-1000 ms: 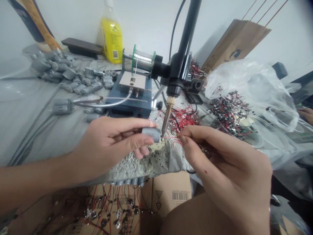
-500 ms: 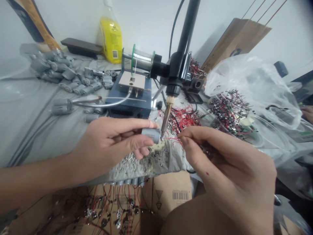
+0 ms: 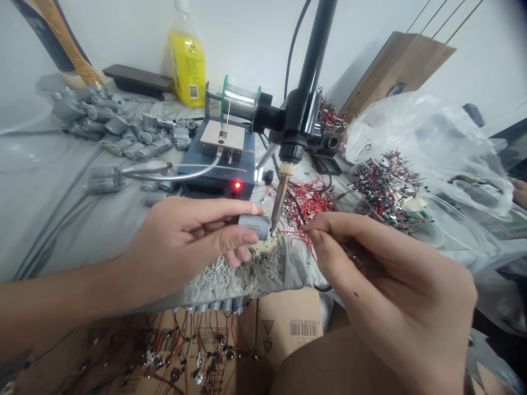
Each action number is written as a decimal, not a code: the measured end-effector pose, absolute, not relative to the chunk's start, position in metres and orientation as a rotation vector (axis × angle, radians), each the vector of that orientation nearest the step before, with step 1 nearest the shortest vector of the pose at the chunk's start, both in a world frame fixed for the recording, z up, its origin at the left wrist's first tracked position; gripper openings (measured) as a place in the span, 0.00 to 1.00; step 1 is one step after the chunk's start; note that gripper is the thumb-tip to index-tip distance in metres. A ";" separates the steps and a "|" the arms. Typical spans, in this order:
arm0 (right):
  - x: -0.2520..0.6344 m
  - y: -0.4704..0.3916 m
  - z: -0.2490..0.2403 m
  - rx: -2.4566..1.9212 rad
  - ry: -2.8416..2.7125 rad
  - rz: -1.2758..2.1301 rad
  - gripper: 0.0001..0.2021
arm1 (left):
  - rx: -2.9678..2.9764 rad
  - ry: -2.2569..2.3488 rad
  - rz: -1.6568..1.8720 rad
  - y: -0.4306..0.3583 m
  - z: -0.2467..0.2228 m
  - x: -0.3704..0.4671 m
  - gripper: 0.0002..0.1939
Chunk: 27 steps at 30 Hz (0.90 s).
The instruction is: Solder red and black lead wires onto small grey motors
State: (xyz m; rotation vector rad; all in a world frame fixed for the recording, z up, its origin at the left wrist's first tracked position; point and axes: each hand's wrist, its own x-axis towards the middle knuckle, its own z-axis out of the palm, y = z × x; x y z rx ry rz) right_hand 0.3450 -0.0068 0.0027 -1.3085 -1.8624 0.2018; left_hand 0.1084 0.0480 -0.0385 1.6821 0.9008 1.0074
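My left hand [image 3: 201,230] is closed around a small grey cylindrical motor [image 3: 254,226], its end facing right. Right at that end stands the tip of a soldering iron [image 3: 280,200], clamped upright on a black stand; whether they touch I cannot make out. Thumb and forefinger of my right hand [image 3: 370,269] pinch a thin red wire [image 3: 291,232], whose free end points left toward the iron tip. A small gap shows between wire end and motor. Behind the left hand, a blue solder feeder [image 3: 218,186] carries a solder spool [image 3: 241,103].
Many grey motors [image 3: 119,129] lie heaped at the left. Red wires [image 3: 315,200] and a tangle of wired parts [image 3: 387,189] lie to the right, beside a plastic bag [image 3: 432,131]. A yellow bottle [image 3: 187,68] stands behind. Wired motors hang over a cardboard box [image 3: 288,315] below.
A red light has come on at the feeder's front. My right hand has shifted slightly right, drawing the wire a little away from the iron tip. The left hand and motor stay put.
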 end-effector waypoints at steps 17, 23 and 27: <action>0.342 -0.005 0.001 -1.302 -1.862 0.195 0.05 | 1.669 0.890 1.018 0.049 -0.039 0.108 0.10; 0.343 -0.004 0.001 -1.307 -1.866 0.203 0.06 | 1.678 0.905 1.008 0.049 -0.038 0.109 0.11; 0.342 -0.006 0.002 -1.322 -1.859 0.219 0.05 | 1.662 0.909 1.006 0.047 -0.037 0.108 0.10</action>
